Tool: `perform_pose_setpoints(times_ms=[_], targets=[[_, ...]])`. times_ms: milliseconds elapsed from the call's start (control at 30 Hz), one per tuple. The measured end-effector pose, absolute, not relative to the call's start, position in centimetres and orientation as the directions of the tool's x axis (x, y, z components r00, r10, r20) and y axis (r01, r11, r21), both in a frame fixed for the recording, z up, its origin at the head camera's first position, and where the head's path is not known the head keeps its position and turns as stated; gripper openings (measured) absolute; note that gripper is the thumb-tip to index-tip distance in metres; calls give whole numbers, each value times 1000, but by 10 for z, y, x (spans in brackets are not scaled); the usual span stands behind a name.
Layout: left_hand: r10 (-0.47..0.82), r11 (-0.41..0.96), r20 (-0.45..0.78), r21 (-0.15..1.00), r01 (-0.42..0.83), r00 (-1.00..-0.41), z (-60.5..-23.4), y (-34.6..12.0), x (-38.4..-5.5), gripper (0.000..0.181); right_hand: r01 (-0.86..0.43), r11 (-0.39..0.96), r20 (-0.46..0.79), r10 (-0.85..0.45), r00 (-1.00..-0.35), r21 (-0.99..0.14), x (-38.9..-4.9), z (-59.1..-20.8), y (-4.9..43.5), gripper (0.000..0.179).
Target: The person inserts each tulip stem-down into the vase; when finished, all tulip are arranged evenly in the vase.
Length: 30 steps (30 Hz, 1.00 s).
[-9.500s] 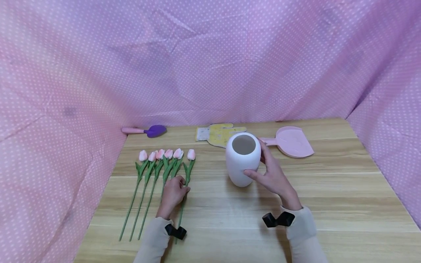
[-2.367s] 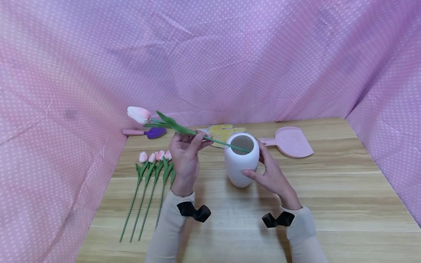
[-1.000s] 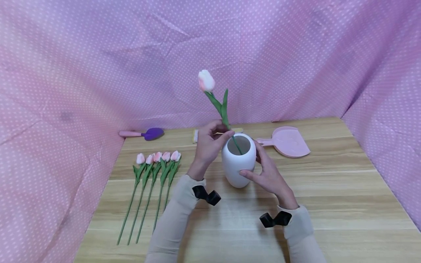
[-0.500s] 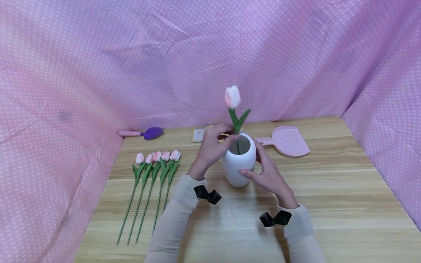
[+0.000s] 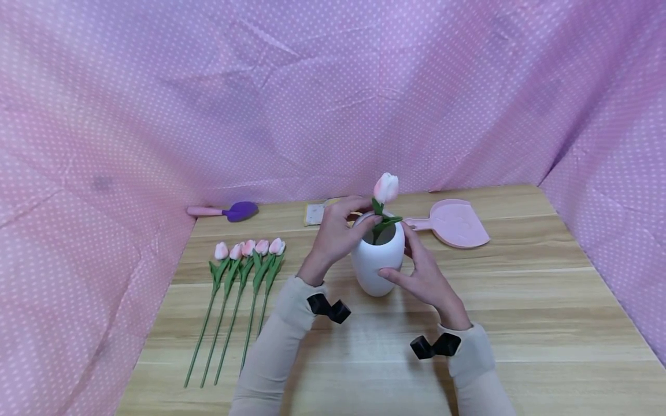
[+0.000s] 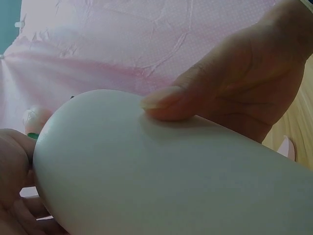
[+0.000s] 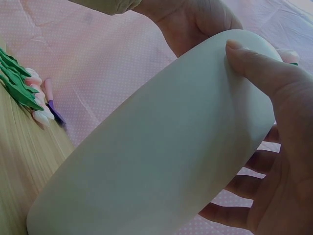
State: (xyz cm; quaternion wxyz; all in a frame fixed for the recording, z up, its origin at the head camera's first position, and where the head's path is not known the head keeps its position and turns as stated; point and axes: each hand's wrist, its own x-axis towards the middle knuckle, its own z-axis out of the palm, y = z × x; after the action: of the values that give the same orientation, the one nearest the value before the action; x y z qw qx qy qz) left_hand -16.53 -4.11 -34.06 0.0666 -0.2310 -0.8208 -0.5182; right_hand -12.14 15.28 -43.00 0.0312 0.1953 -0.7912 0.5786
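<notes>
A white vase (image 5: pixel 376 268) stands upright on the table, its mouth facing up. My right hand (image 5: pixel 429 277) grips its right side, thumb across the front; in the right wrist view the fingers (image 7: pixel 261 161) curl behind it. At the rim, my left hand (image 5: pixel 337 231) pinches a pink-and-white tulip (image 5: pixel 386 188) between thumb and forefinger near its leaves. The flower head rises above the mouth, with the stem down inside and its lower end hidden. In the left wrist view the vase (image 6: pixel 146 166) hides most of the tulip (image 6: pixel 36 117).
Several tulips (image 5: pixel 250 248) lie side by side on the wooden table (image 5: pixel 531 323), left of the vase. Behind them is a purple trowel (image 5: pixel 241 211) with a pink handle. A glove (image 5: pixel 314 214), mostly hidden, lies behind my left hand. A pink scoop (image 5: pixel 460 224) sits at the back right.
My left hand took the rightmost tulip from the row, brought it over the vase and turned it upright. The tulip has since sunk deeper into the vase. My right hand keeps its grip.
</notes>
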Motion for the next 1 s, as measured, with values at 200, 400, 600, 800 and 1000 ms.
perform_pose_setpoints(times_ms=[200, 400, 600, 800, 1000], targets=[[308, 330, 379, 818, 472, -873, -338, -50, -160, 29, -343, 250, 274, -274, -922, -905, -122, -430, 152, 96], [271, 291, 448, 806, 516, -852, -331, -68, -155, 28, -342, 248, 277, -263, -924, -906, -121, -428, 152, 97], [166, 290, 462, 822, 490, -871, -331, -94, -154, 27, -342, 248, 280, -255, -926, -906, -120, -426, 152, 98], [70, 269, 447, 852, 448, -892, -334, -128, -156, 27, -342, 246, 280, -256, -925, -907, -120, -426, 151, 98], [-50, 245, 392, 897, 369, -919, -346, -163, -157, 28, -344, 252, 280, -258, -925, -904, -120, -426, 151, 99]])
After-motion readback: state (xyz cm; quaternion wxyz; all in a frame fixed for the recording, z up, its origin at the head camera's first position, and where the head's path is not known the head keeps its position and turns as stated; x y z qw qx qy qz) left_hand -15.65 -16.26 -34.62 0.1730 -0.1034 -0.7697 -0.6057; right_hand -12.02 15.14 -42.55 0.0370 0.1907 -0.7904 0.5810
